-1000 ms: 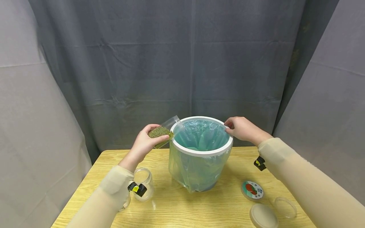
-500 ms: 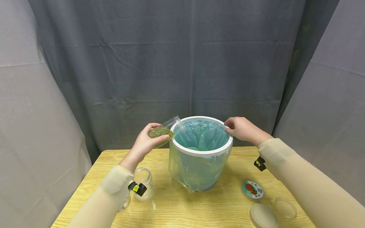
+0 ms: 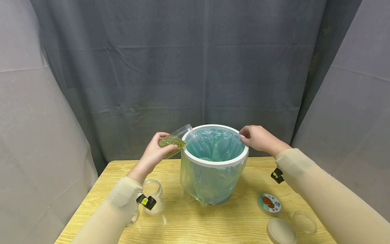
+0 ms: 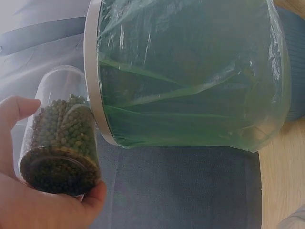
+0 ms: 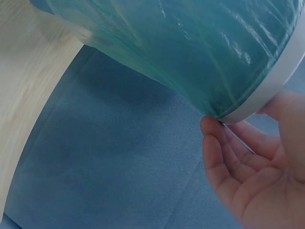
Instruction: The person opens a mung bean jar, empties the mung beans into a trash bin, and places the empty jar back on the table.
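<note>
My left hand grips a clear jar partly filled with small green beans. The jar tilts, its mouth end reaching over the left rim of a trash bin. In the left wrist view the beans lie in the jar's lower part, against its base. A translucent green bag lines the bin and hangs down outside, under the white rim ring. At the bin's right side, my right hand holds the rim, with the thumb and fingers on either side of it. The bin's bottom inside is hidden.
A clear jar stands by my left wrist, with another rounded object partly hidden under the sleeve. At the table's right lie a round lid with a tomato picture, a beige lid and a clear ring. Grey curtains surround the wooden table.
My left thumb has shifted slightly back on the jar. The jar, the bin and my right hand look almost the same as before.
</note>
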Demonstrator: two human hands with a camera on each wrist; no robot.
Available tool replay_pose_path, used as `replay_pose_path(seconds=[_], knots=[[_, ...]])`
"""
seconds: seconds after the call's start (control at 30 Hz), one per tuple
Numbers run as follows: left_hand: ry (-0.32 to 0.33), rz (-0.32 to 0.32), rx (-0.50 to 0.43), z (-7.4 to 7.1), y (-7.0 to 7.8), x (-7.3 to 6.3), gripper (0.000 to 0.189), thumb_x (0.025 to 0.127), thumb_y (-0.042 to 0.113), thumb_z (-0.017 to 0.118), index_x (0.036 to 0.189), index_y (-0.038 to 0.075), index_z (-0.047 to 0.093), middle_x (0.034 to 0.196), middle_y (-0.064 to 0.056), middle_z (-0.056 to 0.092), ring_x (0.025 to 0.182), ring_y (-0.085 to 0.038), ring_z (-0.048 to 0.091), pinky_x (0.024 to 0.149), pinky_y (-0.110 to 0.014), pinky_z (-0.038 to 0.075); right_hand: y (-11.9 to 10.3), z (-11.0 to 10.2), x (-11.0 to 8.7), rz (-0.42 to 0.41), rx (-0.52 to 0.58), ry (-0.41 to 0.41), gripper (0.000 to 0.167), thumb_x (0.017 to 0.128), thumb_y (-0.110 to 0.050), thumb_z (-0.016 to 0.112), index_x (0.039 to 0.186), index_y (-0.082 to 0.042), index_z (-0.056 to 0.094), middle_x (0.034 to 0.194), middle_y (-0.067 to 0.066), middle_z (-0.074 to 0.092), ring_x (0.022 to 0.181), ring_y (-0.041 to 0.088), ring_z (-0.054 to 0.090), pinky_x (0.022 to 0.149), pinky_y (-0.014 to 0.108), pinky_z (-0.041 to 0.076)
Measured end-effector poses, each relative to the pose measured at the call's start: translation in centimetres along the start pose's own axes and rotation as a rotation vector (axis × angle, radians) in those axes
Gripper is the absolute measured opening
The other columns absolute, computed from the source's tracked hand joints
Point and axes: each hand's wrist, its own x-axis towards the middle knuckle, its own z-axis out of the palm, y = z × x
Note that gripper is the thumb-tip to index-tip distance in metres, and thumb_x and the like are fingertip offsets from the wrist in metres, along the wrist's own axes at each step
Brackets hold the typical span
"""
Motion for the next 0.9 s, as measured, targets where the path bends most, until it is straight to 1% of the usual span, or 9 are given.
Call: replay_pose_path(seconds=[0.13,0.23,0.33,0.4,0.47,0.6,0.7,0.9], knots=[[0.013,-0.006,-0.036,-0.09,-0.3,0.1,0.057,0.092,0.023,0.076,0.14,0.01,0.048,0.133,-0.015,0.058,0.106,-0.025,0.06,0.084,-0.032,0.05,-0.08,0.0,-0.01,0.003,0.003,0.0,0.032,0.101,-0.013,0.064,0.125,0.007,0.065,0.111,0.022,0.07,0.099,0.032,0.067,0.088,0.048,0.058],[0.021,-0.009,-0.032,-0.21,-0.48,0.16,0.058,0.092,0.026,0.077,0.141,0.011,0.049,0.133,-0.013,0.057,0.1,-0.021,0.058,0.079,-0.03,0.049,-0.15,0.03,-0.01,0.003,0.007,0.0,0.032,0.101,-0.013,0.064,0.125,0.008,0.064,0.111,0.022,0.07,0.099,0.032,0.067,0.088,0.049,0.058],[0.017,-0.006,-0.049,-0.23,-0.62,0.22,0.06,0.092,0.028,0.078,0.142,0.01,0.049,0.132,-0.014,0.057,0.097,-0.019,0.057,0.078,-0.029,0.049,-0.14,0.06,-0.04,0.008,0.012,0.0,0.032,0.101,-0.013,0.064,0.125,0.008,0.064,0.112,0.022,0.07,0.099,0.032,0.067,0.089,0.049,0.058],[0.02,-0.003,-0.057,-0.24,-0.67,0.29,0.061,0.091,0.028,0.078,0.142,0.009,0.05,0.129,-0.013,0.058,0.094,-0.016,0.057,0.077,-0.029,0.049,-0.18,0.05,-0.09,0.012,0.013,0.001,0.032,0.101,-0.013,0.064,0.126,0.007,0.064,0.113,0.023,0.07,0.1,0.033,0.067,0.089,0.049,0.058],[0.023,0.003,-0.076,-0.22,-0.71,0.35,0.06,0.091,0.027,0.079,0.141,0.008,0.052,0.121,-0.012,0.061,0.089,-0.014,0.058,0.076,-0.029,0.05,-0.17,0.06,-0.11,0.013,0.013,0.002,0.033,0.101,-0.014,0.064,0.126,0.007,0.064,0.113,0.023,0.07,0.101,0.033,0.067,0.09,0.05,0.058],[0.043,0.015,-0.069,-0.18,-0.55,0.36,0.06,0.089,0.027,0.082,0.139,0.008,0.056,0.101,-0.004,0.06,0.078,-0.012,0.051,0.068,-0.029,0.046,-0.15,0.08,-0.08,0.017,0.017,0.004,0.033,0.101,-0.013,0.064,0.126,0.007,0.064,0.113,0.023,0.07,0.1,0.032,0.067,0.089,0.049,0.058],[0.051,0.022,-0.066,-0.15,-0.36,0.27,0.06,0.088,0.026,0.083,0.138,0.008,0.057,0.091,0.0,0.056,0.071,-0.013,0.045,0.062,-0.028,0.041,-0.18,0.08,-0.11,0.017,0.02,0.004,0.033,0.101,-0.013,0.064,0.126,0.007,0.064,0.112,0.022,0.07,0.098,0.031,0.066,0.087,0.047,0.058],[0.055,0.026,-0.066,-0.24,-0.26,0.07,0.058,0.088,0.026,0.083,0.138,0.011,0.058,0.084,0.001,0.051,0.065,-0.015,0.039,0.057,-0.028,0.037,-0.3,0.11,-0.14,0.012,0.025,-0.002,0.033,0.101,-0.013,0.064,0.126,0.008,0.063,0.111,0.023,0.07,0.097,0.031,0.067,0.086,0.047,0.058]])
